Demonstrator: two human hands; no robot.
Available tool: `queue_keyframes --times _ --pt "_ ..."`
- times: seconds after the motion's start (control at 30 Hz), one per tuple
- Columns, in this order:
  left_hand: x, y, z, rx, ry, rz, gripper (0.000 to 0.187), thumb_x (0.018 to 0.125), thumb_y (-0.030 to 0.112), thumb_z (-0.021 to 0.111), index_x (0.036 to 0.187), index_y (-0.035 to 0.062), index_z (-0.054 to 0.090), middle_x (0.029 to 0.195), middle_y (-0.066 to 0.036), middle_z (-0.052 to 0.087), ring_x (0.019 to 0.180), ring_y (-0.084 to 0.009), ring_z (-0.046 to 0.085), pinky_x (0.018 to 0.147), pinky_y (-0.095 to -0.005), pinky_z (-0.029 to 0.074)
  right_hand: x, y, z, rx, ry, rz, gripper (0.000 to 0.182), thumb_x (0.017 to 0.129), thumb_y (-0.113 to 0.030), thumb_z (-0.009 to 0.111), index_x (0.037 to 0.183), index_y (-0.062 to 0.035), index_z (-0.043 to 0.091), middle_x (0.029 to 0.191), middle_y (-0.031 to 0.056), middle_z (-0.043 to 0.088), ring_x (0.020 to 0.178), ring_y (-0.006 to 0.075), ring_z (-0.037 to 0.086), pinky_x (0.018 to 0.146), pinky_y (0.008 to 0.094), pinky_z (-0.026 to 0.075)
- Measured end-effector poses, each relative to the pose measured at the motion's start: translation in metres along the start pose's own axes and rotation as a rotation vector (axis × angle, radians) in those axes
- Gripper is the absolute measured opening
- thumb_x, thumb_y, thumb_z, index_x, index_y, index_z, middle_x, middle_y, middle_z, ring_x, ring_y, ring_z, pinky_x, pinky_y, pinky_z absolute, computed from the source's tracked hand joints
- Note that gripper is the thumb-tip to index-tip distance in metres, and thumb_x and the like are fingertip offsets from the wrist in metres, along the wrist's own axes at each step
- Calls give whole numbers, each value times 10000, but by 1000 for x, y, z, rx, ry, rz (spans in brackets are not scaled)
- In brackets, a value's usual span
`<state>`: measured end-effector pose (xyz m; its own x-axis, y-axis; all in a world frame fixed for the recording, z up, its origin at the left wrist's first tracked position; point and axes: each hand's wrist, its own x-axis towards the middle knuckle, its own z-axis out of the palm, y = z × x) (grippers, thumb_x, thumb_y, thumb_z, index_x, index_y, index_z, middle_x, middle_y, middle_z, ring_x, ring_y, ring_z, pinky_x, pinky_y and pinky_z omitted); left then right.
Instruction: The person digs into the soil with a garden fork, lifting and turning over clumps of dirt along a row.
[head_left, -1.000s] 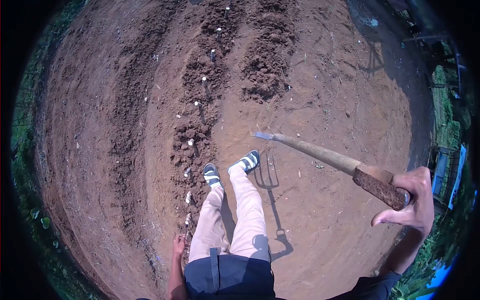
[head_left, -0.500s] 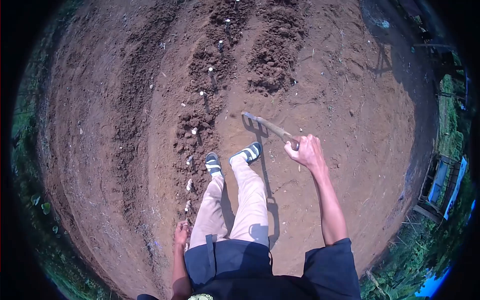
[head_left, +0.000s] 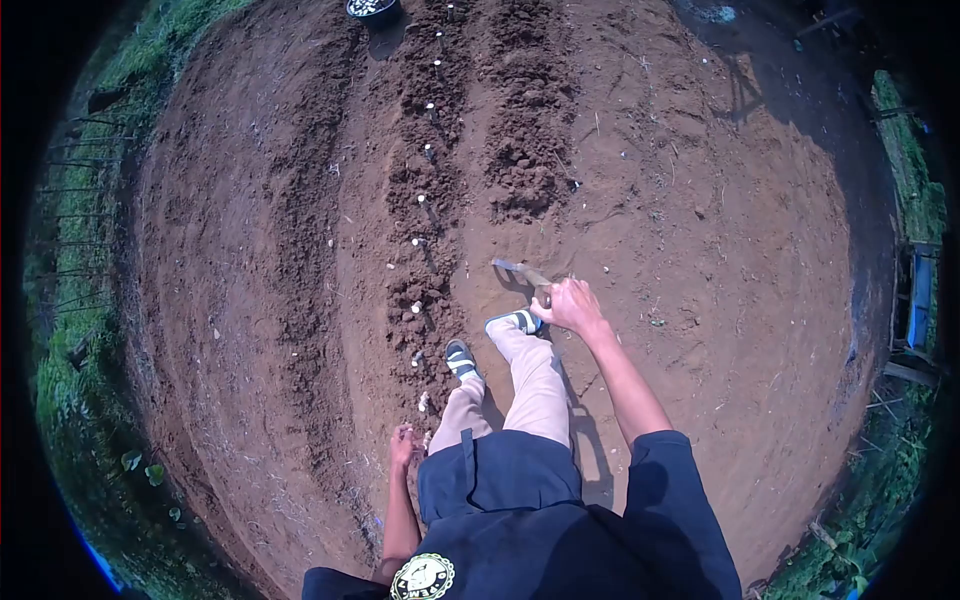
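My right hand (head_left: 573, 305) is wrapped round the wooden handle of a hoe (head_left: 532, 276). Its metal blade (head_left: 507, 265) points away from me, close above the bare soil beyond my right foot. My left hand (head_left: 402, 445) hangs low by my left leg, fingers loosely apart, with nothing visible in it. Near it, pale pieces of cut stem (head_left: 423, 402) sit in the soil. Ahead, several short cut stems stand in a line along a ridge of loose soil (head_left: 432, 275), such as one pale-topped stem (head_left: 421, 199).
A dark bucket (head_left: 385, 14) of pale cut pieces stands at the far end of the row. Another loosened ridge (head_left: 525, 170) runs to the right. My sandalled feet (head_left: 461, 359) are beside the row. Grass (head_left: 75, 330) and a fence border the left.
The view has shifted, bringing the bucket into sight. My right hand and the hoe are nearer my right foot. My left hand stays low beside my leg.
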<state>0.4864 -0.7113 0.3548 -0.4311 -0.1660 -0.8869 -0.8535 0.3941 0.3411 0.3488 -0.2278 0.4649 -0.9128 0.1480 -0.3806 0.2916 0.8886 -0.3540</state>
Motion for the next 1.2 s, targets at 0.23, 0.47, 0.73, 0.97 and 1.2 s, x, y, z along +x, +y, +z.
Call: queue_keyframes --times 0.23,0.47,0.73,0.97,1.2 --pt "-25 108 44 21 53 238 223 909 145 406 1105 71 480 863 -107 627 609 -160 607 522 -281 502 -3 10 -5 165 -149 -28 345 656 -370 617 740 -40 669 674 203 621 682 336 628 664 423 505" --pt "-47 125 61 312 84 338 218 874 152 480 1053 39 534 852 -143 643 680 -167 610 616 -305 494 2 18 1 213 -226 -22 280 623 -308 650 762 -65 662 759 202 633 727 342 629 675 430 501" --pt "-72 200 59 559 27 223 260 860 154 472 1090 46 525 884 -160 645 717 -208 627 643 -316 495 5 13 -7 231 -184 -55 241 615 -220 628 711 0 652 706 200 626 714 317 634 664 406 508" --pt "-36 295 69 467 -110 265 280 892 173 449 1140 45 477 883 -150 634 657 -186 619 558 -295 498 1 18 -2 273 -108 -131 240 623 -240 654 720 -21 664 674 210 616 697 325 633 661 415 504" --pt "-14 383 98 724 -101 500 347 883 233 471 1189 70 452 933 -157 630 712 -206 625 635 -317 482 82 -12 38 306 13 -173 122 637 -159 610 674 -52 656 717 152 643 681 282 639 633 372 510"
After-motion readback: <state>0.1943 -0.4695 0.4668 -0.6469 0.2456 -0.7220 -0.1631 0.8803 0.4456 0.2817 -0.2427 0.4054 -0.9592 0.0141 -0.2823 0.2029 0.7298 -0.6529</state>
